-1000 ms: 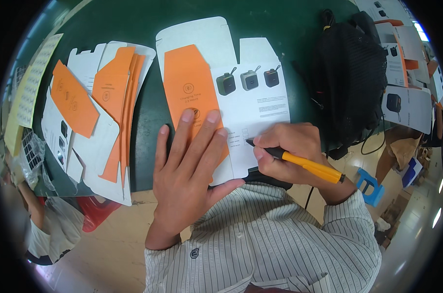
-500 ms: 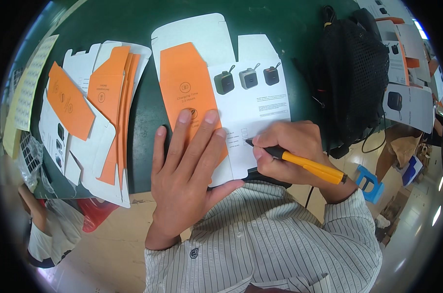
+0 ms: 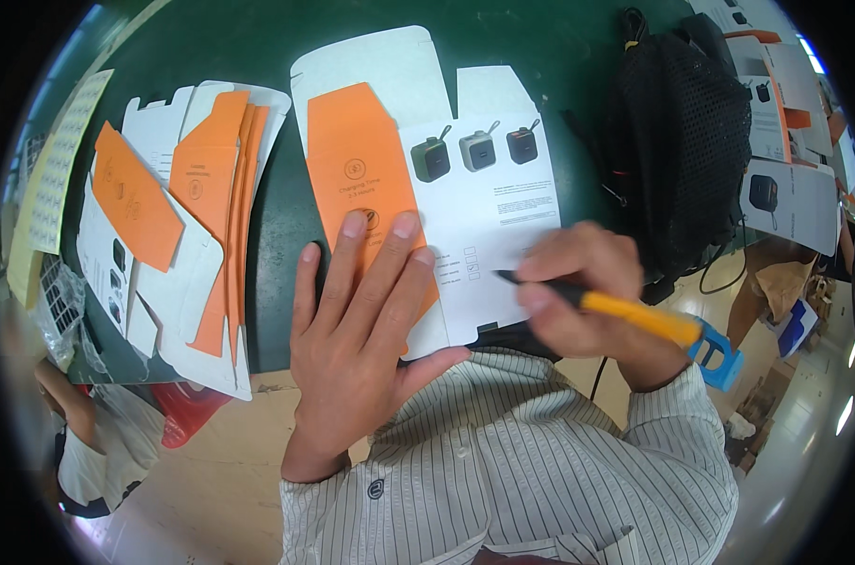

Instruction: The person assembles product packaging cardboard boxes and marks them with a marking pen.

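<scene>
A flattened orange-and-white carton lies before me, printed with three small speakers and a column of checkboxes. One of the boxes bears a small dark tick. My left hand rests flat on the carton's orange panel with its fingers spread. In my right hand is a yellow marker pen with a black front end. Its tip points left, just right of the checkboxes, and seems lifted off the card. Motion blurs this hand and the pen.
A stack of flattened orange-and-white cartons lies at left, beside a sheet of stickers. A black mesh bag stands at right, with more cartons beyond it. At lower left sits another person; a blue stool is at lower right.
My right hand has drawn the marker pen away to the right, off the checkboxes, uncovering the tick. My left hand stays in place on the carton.
</scene>
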Tool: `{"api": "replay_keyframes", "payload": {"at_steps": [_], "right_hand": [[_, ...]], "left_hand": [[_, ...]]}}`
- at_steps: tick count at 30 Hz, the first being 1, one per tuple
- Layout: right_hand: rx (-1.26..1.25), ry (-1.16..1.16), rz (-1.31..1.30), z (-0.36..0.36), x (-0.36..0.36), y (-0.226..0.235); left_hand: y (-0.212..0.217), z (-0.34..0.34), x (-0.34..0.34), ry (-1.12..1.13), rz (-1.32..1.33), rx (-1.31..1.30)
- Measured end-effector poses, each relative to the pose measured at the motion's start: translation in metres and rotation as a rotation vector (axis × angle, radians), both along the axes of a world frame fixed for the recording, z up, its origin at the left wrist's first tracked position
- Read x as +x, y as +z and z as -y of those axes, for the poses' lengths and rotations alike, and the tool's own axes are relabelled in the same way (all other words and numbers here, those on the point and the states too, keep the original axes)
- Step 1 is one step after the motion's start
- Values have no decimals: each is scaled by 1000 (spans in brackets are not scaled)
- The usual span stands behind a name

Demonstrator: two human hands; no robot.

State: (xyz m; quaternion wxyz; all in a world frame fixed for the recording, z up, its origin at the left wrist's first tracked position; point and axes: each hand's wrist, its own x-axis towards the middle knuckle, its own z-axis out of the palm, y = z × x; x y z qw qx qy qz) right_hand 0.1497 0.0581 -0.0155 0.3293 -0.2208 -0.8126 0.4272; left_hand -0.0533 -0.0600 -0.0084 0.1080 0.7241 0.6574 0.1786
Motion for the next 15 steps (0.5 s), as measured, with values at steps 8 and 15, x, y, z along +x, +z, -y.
{"api": "replay_keyframes", "payload": {"at_steps": [8,15], "right_hand": [[44,-52,-61,0,5,7],[313,141,646,-2,-8,46]], "left_hand": [[2,0,-5,8,16,41],[31,-12,-7,-44,254,29]]}}
